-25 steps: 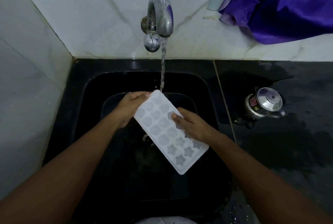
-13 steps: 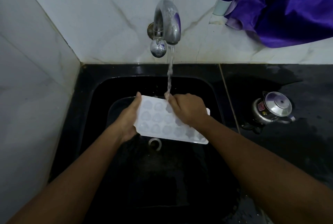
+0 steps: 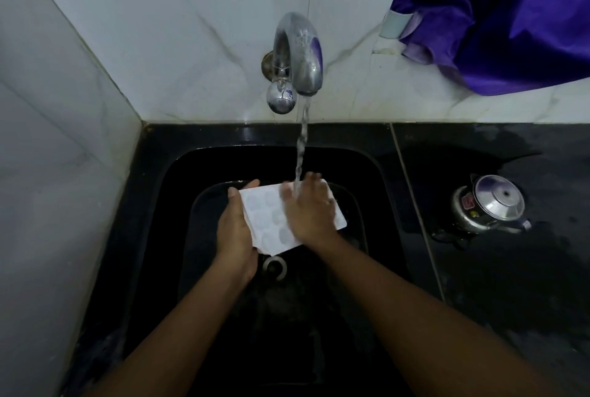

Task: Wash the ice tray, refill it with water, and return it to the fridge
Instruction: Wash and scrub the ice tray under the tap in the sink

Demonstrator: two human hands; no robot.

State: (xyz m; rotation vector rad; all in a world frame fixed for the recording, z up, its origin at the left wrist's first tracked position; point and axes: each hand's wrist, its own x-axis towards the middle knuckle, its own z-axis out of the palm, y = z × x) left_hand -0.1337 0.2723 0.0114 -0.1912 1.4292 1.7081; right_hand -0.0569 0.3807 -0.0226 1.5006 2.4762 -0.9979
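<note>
Ice tray (image 3: 267,221) crosswise, left hand (image 3: 234,234) gripping its end, right hand (image 3: 308,212) seemingly flat atop

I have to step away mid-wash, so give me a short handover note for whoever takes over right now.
Left hand grips the ice tray by its left edge, over the black sink.
Right hand lies flat on the tray's top, fingers straight, under the water stream from the tap.
Done: tray is being washed, tap running.
Left: finish rinsing, fill the cells with water, carry it to the fridge, which is out of view.
</note>
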